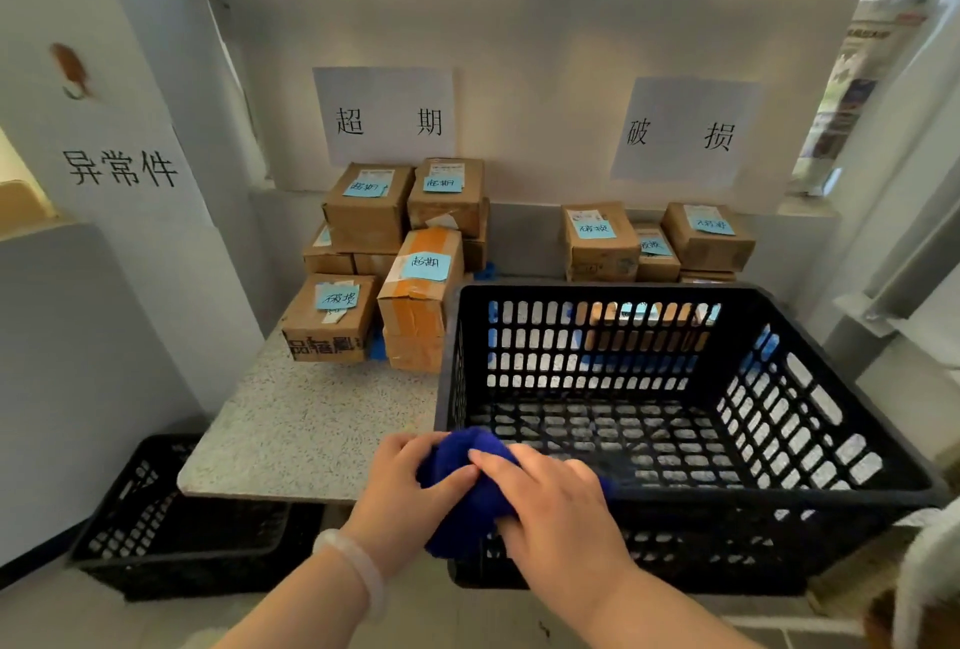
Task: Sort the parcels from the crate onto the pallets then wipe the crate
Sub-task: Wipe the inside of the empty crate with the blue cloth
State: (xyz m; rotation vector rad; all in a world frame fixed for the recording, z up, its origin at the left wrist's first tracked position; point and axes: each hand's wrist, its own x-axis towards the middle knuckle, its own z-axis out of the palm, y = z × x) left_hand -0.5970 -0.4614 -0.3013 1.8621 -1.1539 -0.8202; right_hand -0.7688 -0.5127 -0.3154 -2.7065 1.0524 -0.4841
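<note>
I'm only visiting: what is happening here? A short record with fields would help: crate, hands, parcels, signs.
Crate: black crate, nothing inside.
Hands: left hand and right hand both grip a blue cloth at its near left corner.
Parcels: cardboard boxes with blue notes, in a left stack and a right stack.
Signs: two paper sheets, one above each stack.

Both forearms are bare. Just behind the grip of the left hand (400,487), a smooth, rounded bangle (358,570) (milky white, slightly translucent) rings the wrist. The right hand (550,503) has a bare wrist behind its grip.
</note>
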